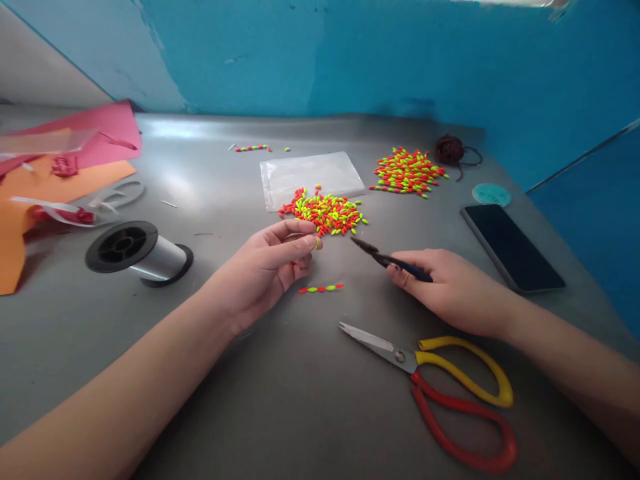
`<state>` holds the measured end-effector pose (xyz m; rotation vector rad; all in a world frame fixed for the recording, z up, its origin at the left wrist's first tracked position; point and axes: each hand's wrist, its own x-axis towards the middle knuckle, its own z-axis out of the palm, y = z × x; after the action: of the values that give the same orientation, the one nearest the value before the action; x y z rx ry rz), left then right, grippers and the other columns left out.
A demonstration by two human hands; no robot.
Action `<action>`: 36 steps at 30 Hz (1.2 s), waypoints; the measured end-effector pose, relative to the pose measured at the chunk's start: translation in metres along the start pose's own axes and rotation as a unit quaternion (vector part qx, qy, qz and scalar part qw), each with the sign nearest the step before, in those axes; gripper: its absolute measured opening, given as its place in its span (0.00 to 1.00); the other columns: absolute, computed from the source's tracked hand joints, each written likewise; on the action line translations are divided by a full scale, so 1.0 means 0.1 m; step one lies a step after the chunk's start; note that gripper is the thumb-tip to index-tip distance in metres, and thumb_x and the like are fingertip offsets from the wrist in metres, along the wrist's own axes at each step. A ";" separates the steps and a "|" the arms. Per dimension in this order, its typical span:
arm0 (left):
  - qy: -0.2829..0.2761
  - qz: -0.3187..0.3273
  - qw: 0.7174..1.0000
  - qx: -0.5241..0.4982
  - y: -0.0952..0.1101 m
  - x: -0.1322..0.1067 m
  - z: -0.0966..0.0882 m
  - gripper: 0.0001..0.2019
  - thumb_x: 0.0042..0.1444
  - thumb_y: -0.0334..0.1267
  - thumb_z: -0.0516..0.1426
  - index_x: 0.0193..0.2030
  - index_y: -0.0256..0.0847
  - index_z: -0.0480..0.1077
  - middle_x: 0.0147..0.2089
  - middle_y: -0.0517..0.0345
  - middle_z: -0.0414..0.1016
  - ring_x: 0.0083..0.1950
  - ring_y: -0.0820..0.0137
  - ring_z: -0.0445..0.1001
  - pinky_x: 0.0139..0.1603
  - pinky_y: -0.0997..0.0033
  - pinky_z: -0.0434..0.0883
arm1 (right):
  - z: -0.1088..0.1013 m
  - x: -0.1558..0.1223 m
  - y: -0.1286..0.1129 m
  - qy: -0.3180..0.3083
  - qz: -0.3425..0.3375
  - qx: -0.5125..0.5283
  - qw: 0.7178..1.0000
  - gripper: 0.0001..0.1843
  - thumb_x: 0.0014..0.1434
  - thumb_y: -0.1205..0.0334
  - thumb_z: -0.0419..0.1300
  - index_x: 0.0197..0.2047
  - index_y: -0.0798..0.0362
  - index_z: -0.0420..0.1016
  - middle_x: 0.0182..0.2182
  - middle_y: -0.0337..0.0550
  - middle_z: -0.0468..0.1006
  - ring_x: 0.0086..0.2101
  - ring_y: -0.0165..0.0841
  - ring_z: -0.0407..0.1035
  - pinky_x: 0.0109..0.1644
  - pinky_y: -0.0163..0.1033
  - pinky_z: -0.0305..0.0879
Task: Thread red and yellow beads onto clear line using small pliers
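Observation:
My left hand [267, 270] is pinched shut just below a heap of red-orange and yellow-green oval beads [325, 213], with a small yellow-green bead [317, 244] showing at the fingertips. My right hand [445, 290] grips small dark-tipped pliers with blue handles [395, 262], their tip pointing left toward the left fingertips. A short strung row of the same beads [321, 288] lies on the metal tabletop [240, 180] below my left hand. Red-and-yellow-handled scissors [425, 373] lie under my right hand, apart from it.
A second bead heap [407, 172] lies beyond a clear plastic bag [311, 179]. A black phone [510, 248] lies at the right. A spool of clear line [135, 252] stands on its side at the left, near pink and orange paper [85, 157]. A brown cord coil [449, 150] sits by the blue wall.

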<state>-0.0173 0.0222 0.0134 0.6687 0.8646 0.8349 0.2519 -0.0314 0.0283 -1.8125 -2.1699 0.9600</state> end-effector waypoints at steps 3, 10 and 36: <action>-0.008 0.012 0.999 0.039 -0.01 -0.02 0.03 0.12 0.53 0.31 0.73 0.42 0.37 0.77 0.37 0.59 0.78 0.30 0.80 0.70 0.33 0.79 0.69 | 0.02 -0.02 -0.05 -0.008 -0.045 -0.089 0.995 0.17 0.70 0.51 0.54 0.31 0.48 0.70 0.26 0.41 0.71 0.30 0.37 0.61 0.35 0.41 0.50; -0.015 0.047 0.994 0.097 -0.09 -0.09 0.09 0.13 0.53 0.35 0.74 0.37 0.39 0.75 0.37 0.62 0.79 0.30 0.80 0.69 0.28 0.81 0.63 | 0.02 -0.03 -0.07 -0.025 -0.066 -0.119 0.990 0.18 0.71 0.50 0.53 0.32 0.48 0.73 0.27 0.42 0.71 0.30 0.38 0.62 0.35 0.42 0.49; -0.045 0.057 0.987 0.143 -0.16 -0.18 0.14 0.11 0.56 0.37 0.73 0.38 0.41 0.76 0.39 0.62 0.84 0.41 0.76 0.80 0.39 0.81 0.72 | 0.03 -0.06 -0.12 -0.014 -0.074 -0.144 0.987 0.18 0.72 0.51 0.52 0.32 0.48 0.73 0.26 0.41 0.70 0.30 0.38 0.62 0.34 0.42 0.48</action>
<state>-0.0064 -0.0041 0.0148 1.0083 0.8783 0.7824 0.2423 -0.0387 0.0340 -1.7253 -2.5301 0.6722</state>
